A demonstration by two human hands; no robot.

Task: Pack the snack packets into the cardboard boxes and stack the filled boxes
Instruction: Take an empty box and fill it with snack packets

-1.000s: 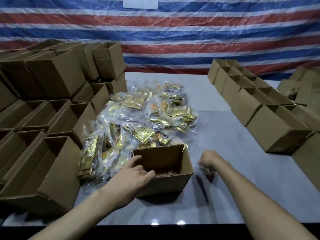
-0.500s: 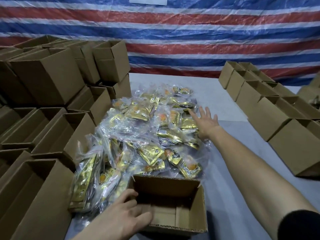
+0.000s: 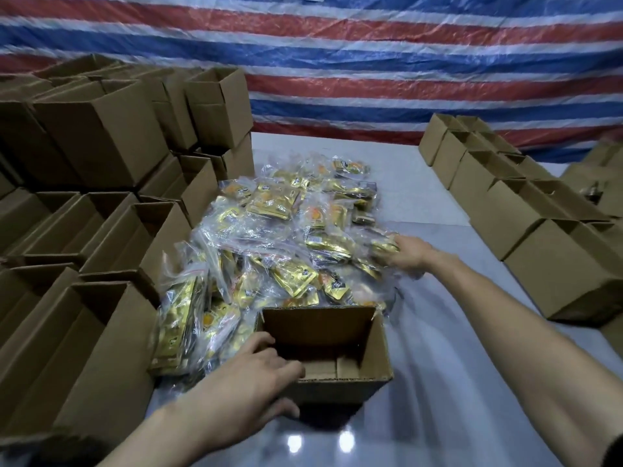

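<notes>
Cardboard is under my left hand (image 3: 246, 382). Its fingers hook over the near-left corner of the open box (image 3: 317, 326) and the thumb presses on the outside of the near wall. That pins the box to the tabletop (image 3: 438, 365) right in front of me. Inside the box I see only its bare bottom flaps; nothing is packed in it yet.

What has changed is my right hand (image 3: 411, 256). Half a second ago it lay flat and spread, far out over the pile. Now it has come back toward the box and sits at the pile's right edge, beyond the box's far-right corner, with its fingers curled into the crinkled plastic. It seems to have hold of one gold packet, perhaps more; blur keeps me from counting. The snack packets (image 3: 286, 230) lie heaped just behind the box and to its left, the nearest ones touching its far wall.

I judge the reach is over and the grab is made, or nearly so. What follows should be a short carry back to the box's mouth. The slick bags could slip, or drag their neighbours along. Rows of empty boxes (image 3: 101, 348) stand to the left of the open box. The right-hand boxes (image 3: 539, 264) stand well apart from it, and I cannot see whether those are filled. Most of the job lies ahead.
</notes>
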